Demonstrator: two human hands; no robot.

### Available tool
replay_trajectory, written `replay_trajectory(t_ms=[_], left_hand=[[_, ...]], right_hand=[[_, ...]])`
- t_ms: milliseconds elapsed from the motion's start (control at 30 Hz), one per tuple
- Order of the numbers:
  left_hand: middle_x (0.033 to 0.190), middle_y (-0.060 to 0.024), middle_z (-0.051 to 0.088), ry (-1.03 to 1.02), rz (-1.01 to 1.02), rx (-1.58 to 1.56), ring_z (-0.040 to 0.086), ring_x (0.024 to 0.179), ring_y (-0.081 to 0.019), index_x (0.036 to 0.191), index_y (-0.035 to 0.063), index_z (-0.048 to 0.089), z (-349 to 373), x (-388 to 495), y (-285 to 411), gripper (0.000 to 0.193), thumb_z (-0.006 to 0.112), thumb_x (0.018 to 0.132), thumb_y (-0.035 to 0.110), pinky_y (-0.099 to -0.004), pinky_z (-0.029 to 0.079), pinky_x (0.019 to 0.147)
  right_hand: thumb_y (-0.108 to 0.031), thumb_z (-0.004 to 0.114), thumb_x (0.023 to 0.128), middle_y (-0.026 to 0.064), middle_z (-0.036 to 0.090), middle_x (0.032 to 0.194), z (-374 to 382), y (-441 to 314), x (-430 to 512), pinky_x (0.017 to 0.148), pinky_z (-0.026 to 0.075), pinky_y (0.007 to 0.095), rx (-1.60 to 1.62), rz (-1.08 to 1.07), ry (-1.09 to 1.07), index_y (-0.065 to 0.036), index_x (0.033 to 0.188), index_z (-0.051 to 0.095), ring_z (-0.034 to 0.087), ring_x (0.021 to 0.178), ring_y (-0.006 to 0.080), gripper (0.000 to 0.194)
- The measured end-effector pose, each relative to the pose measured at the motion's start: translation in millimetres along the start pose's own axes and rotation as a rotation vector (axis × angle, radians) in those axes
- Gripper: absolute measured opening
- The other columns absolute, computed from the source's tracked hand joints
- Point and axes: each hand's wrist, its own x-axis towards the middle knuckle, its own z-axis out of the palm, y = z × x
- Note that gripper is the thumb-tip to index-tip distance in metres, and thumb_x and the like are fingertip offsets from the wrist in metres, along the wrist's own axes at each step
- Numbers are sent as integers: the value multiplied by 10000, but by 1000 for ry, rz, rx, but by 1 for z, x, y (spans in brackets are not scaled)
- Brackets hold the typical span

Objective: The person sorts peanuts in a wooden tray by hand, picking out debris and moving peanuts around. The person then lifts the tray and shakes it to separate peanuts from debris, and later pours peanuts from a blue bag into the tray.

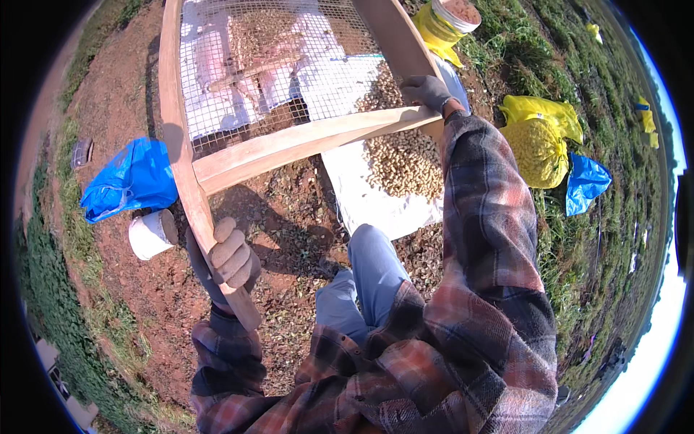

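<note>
A wooden-framed sieve with wire mesh (282, 59) is held tilted in front of me. My left hand (233, 260), in a work glove, is wrapped around the long handle end of its left side rail (174, 119). At the right near corner, my gloved right hand (425, 92) grips the frame where the front crossbar (320, 138) meets the right side board (398, 38). Below the crossbar, a heap of what look like unshelled peanuts (406, 165) lies on a white woven sheet (355, 209). Through the mesh show pale sheets and a brownish heap, partly obscured.
A blue plastic bag (133, 179) and a white bucket (149, 236) lie left. On the right are a filled bucket (455, 16) beside yellow bagging, a full yellow mesh bag (534, 154) and a blue bag (586, 184). Reddish soil (135, 304) with plant litter surrounds my feet.
</note>
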Motion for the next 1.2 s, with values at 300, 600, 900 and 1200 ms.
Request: replay_trajectory(t_ms=[300, 600, 900, 1200], left_hand=[[784, 6, 514, 606, 258, 209, 445, 522, -41, 1221, -6, 502, -18, -14, 154, 479, 571, 1032, 429, -201, 339, 447], [708, -36, 570, 1348, 119, 982, 535, 526, -129, 1230, -56, 542, -12, -11, 312, 481, 677, 929, 293, -263, 422, 469], [674, -31, 544, 1254, 56, 1031, 521, 501, -136, 1146, 3, 533, -60, 73, 432, 352, 668, 910, 227, -272, 439, 451], [668, -53, 580, 1330, 6, 1100, 554, 479, -163, 1037, 28, 579, -88, 120, 564, 279, 723, 879, 208, -291, 459, 426]], right_hand=[[-476, 577, 945, 139, 706, 1318, 63, -60, 189, 1024, 527, 451, -827, -110, -708, -132, 1264, 741, 672, 1222, 319, 498], [-416, 614, 906, 155, 762, 1138, 120, -87, 299, 905, 578, 467, -668, -287, -759, -118, 1128, 790, 732, 1065, 348, 411], [-453, 569, 964, 178, 735, 879, 79, -10, 258, 764, 562, 522, -509, 411, 86, -105, 918, 743, 712, 852, 397, 392], [-486, 585, 1013, 179, 749, 1074, 346, 14, 293, 823, 596, 511, 1300, 768, -233, -41, 1295, 618, 739, 916, 321, 528]])
